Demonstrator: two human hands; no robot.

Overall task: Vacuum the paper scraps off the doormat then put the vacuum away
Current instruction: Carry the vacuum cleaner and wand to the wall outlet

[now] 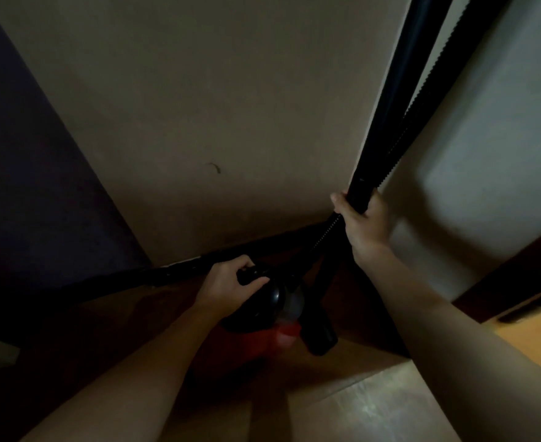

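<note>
A small canister vacuum [263, 327] with a black top and red body stands on the floor in a dim corner against the wall. My left hand [231, 282] grips the black carry handle on its top. My right hand [360, 223] is closed around the black rigid tube [400, 90] and the ribbed hose [435, 90], which rise side by side to the upper right. The tube's lower nozzle end [318, 333] hangs just right of the canister. No doormat or paper scraps are in view.
A beige wall [215, 106] fills the middle, with a dark baseboard [173, 272] along its foot. A dark purple surface [24, 186] stands at the left. A pale panel [486, 170] is at the right. Wooden floor [374, 409] lies below.
</note>
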